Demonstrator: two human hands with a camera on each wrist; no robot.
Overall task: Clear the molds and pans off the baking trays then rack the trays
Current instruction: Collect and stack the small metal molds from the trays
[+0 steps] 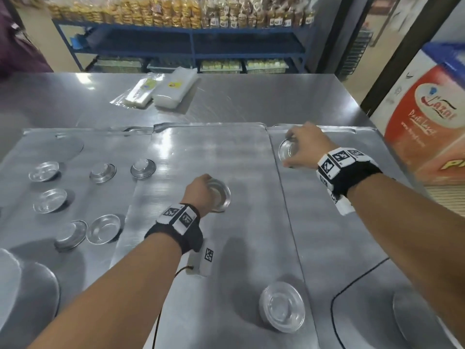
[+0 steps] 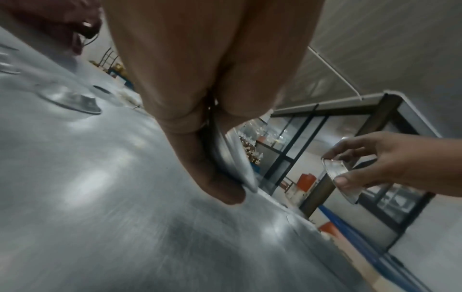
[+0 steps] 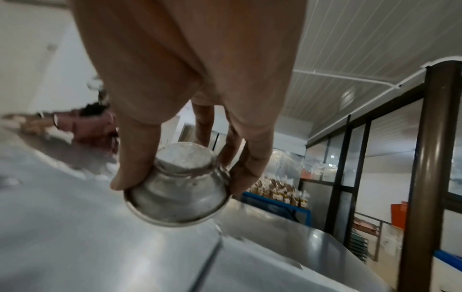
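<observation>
two round metal molds point(image 1: 221, 195) in hands point(image 1: 198, 190)

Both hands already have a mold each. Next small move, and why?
Probably carry both across to the loose molds on the left tray and set them there. The left hand grips a mold over the middle tray; the right hand pinches another clear of the surface.

Bright overhead light glares off the brushed steel baking trays point(image 1: 216, 152); wrist views smeared, edges bowed, soft shadows near.
</observation>
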